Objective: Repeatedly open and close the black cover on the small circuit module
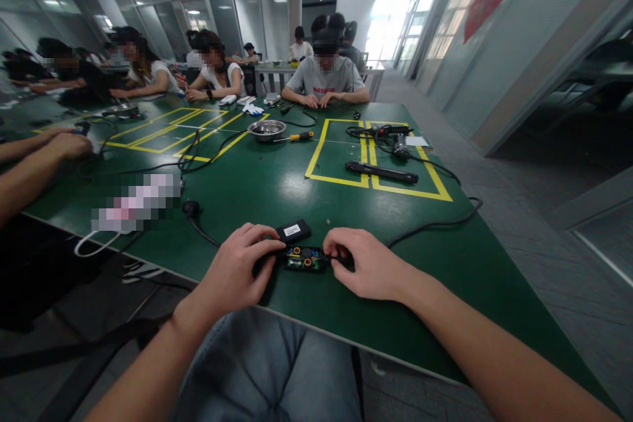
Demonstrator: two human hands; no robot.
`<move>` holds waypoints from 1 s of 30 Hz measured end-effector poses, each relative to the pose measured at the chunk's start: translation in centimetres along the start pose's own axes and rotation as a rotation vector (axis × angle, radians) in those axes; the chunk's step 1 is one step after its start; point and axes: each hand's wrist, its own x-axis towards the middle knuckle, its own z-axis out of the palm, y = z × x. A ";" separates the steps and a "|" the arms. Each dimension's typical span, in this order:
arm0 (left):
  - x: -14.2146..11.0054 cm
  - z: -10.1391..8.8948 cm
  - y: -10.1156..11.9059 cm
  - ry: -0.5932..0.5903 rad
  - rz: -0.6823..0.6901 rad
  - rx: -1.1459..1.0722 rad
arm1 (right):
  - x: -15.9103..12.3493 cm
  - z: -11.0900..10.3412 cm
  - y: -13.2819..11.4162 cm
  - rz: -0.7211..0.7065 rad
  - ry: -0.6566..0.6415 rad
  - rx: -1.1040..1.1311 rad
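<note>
An opened black device with its circuit board [304, 258] showing lies near the front edge of the green table [277, 191]. My left hand [242, 270] curls round its left end, fingers closed on it. My right hand [363, 264] grips the right end, where a black cable [435, 221] leaves toward the right. The device's black cover [293, 231] with a white label lies just behind, between my hands.
A metal bowl [267, 129] and a yellow-handled screwdriver [299, 136] sit mid-table. A long black tool [382, 173] lies inside yellow tape squares. Cables run across the table. Several people sit around the far side and left; another person's arms [34, 158] rest at the left.
</note>
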 end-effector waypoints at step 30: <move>4.9 1.3 -1.7 -0.200 -0.318 -0.057 | 0.0 -0.5 0.2 0.003 0.007 0.050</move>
